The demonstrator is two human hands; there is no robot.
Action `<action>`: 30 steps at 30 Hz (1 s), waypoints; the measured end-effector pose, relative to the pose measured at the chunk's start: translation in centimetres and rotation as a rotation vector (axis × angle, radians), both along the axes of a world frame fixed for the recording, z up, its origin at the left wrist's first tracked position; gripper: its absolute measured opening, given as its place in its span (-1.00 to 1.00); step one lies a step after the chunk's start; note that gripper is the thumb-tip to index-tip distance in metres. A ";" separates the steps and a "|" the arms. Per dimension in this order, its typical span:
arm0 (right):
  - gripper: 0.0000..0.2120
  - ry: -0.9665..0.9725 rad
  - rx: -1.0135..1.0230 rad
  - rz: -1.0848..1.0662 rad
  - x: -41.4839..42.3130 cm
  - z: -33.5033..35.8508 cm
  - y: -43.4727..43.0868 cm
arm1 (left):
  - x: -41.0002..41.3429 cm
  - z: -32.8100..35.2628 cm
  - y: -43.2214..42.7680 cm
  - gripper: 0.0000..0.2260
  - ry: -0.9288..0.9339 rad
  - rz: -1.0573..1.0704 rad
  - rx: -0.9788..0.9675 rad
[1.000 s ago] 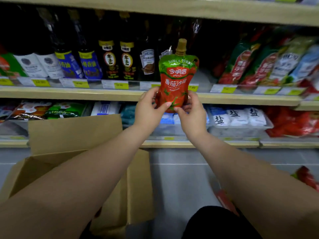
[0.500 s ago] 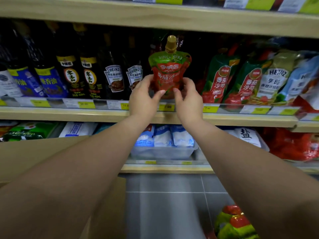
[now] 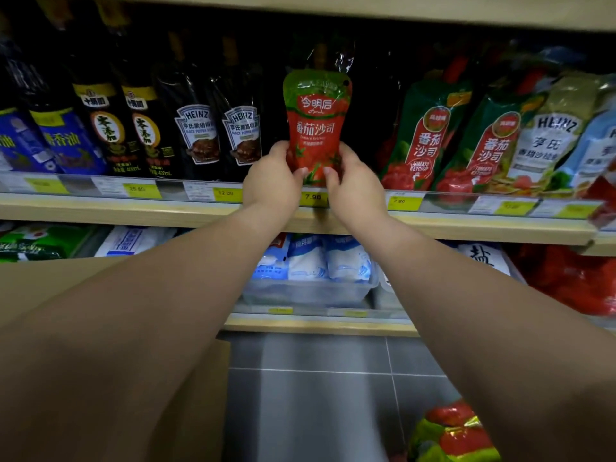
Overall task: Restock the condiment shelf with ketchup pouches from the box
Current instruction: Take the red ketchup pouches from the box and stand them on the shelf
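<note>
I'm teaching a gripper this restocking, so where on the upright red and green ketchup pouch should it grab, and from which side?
Pinch the red and green ketchup pouch low on both side edges, from the front, as the left hand and right hand do. It is upright, with dark Heinz bottles and green pouches flanking it, so the front looks freest.

The ketchup pouch [image 3: 316,128] has risen from level with the shelf edge [image 3: 133,211] to above it. The left hand [image 3: 271,181] and right hand [image 3: 356,185] rose with it.

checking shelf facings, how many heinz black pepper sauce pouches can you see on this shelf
2. One black pepper pouch stands beside the dark bottles, the other next to the left hand; more may hide behind.
</note>
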State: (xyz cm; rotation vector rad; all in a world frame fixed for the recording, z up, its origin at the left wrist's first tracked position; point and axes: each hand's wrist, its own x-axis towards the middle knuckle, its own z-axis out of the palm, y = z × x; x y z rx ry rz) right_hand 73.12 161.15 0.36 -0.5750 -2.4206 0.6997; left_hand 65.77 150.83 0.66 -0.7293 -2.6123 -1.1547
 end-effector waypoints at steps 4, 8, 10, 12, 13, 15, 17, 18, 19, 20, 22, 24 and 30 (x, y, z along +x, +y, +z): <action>-0.54 0.028 0.005 0.008 1.0 -0.3 -0.1 | 0.2 0.4 -0.8 -0.49 -0.004 -0.035 -0.027; -0.67 0.057 0.101 0.004 2.1 -0.6 -0.5 | 1.2 0.2 -2.4 -0.69 0.143 -0.071 -0.040; -0.68 -0.011 0.155 0.017 2.2 -0.5 -0.5 | 1.7 0.0 -2.7 -0.74 0.165 -0.131 -0.129; -0.68 -0.049 0.154 0.033 2.0 -0.2 -0.5 | 1.7 0.0 -2.4 -0.74 0.144 -0.153 -0.184; -0.67 -0.059 0.155 0.041 1.9 -0.1 -0.5 | 1.7 0.1 -2.3 -0.73 0.131 -0.153 -0.199; -0.65 -0.088 0.173 0.049 1.7 0.2 -0.5 | 1.4 0.4 -2.0 -0.71 0.117 -0.155 -0.213; -0.62 -0.139 0.181 0.058 1.3 0.4 -0.4 | 1.2 0.5 -1.9 -0.68 0.120 -0.181 -0.240; -0.60 -0.167 0.179 0.063 1.1 0.5 -0.4 | 1.1 0.6 -1.8 -0.67 0.124 -0.194 -0.258; -0.60 -0.193 0.175 0.067 0.8 0.6 -0.4 | 0.9 0.7 -1.7 -0.66 0.125 -0.199 -0.274; -0.59 -0.216 0.170 0.071 0.5 0.6 -0.4 | 0.8 0.8 -1.5 -0.66 0.123 -0.200 -0.287; -0.57 -0.262 0.162 0.076 -0.1 0.7 -0.4 | 0.3 0.9 -1.2 -0.66 0.117 -0.202 -0.314; -0.55 -0.323 0.174 0.075 -0.9 0.7 -0.3 | -0.3 0.9 -0.9 -0.67 0.106 -0.206 -0.348; -0.43 -0.510 0.175 0.064 -2.9 1.1 0.3 | -1.9 1.0 0.4 -0.63 0.072 -0.219 -0.519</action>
